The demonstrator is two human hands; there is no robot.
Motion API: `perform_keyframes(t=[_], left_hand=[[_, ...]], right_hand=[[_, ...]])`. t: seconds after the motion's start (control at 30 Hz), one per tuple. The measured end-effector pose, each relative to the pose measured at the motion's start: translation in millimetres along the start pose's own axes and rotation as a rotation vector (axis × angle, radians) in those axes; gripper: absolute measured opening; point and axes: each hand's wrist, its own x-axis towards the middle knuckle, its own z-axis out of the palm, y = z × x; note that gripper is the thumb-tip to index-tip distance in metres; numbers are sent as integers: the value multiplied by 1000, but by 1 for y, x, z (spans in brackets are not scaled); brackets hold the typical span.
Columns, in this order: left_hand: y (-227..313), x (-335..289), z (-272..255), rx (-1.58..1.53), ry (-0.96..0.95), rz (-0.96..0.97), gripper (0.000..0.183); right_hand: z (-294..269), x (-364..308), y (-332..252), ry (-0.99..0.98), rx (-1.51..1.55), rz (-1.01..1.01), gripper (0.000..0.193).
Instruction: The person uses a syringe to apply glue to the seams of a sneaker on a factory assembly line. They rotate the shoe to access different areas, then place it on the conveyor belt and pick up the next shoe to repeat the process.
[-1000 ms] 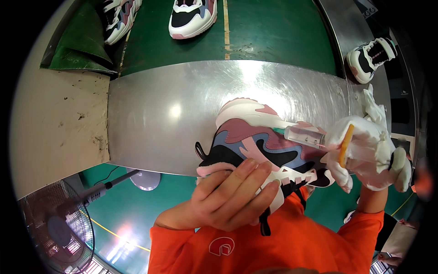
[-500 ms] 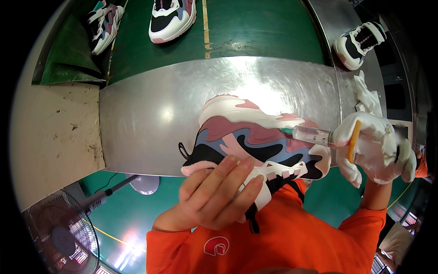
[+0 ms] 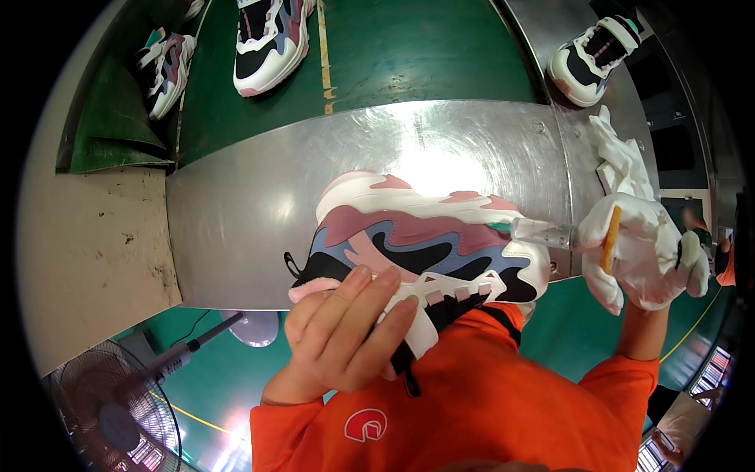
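Observation:
A sneaker [image 3: 417,236] in white, pink, mauve, blue and black lies tilted on its side above the metal tabletop's near edge, sole facing away from me. My bare left hand [image 3: 346,330] is closed around its collar and tongue; part of the thumb is hidden. In my right hand [image 3: 641,252], which wears a white glove with an orange band across the fingers, is a clear syringe [image 3: 543,234]. Its teal tip meets the seam between the sneaker's white sole and mauve upper, toward the toe. The plunger end is hidden in the glove.
A metal tabletop [image 3: 236,228] borders a green belt [image 3: 425,55] carrying another sneaker [image 3: 271,47]. More sneakers stand far left [image 3: 169,75] and on the right ledge [image 3: 590,63], near a crumpled white cloth [image 3: 621,157]. A fan [image 3: 118,417] stands lower left.
The sneaker and my left hand appear farther left in the picture, as do the belt and tabletop. The syringe tip still sits along the sole seam, and both hands keep their holds.

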Motion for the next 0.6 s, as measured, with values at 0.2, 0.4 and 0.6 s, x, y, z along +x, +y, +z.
perform_keyframes(t=[0.2,0.4,0.6], left_hand=[[3,3,5,1,18,-13,19],[10,6,10,61,28,-10,18],[22,7,21,158,79,-43,17]], right_hand=[[-11,-17,15,44,94,-119,113],[-23,-34,36,83,188,-248,112],[-31,-46,52,150,263,-352,100]])
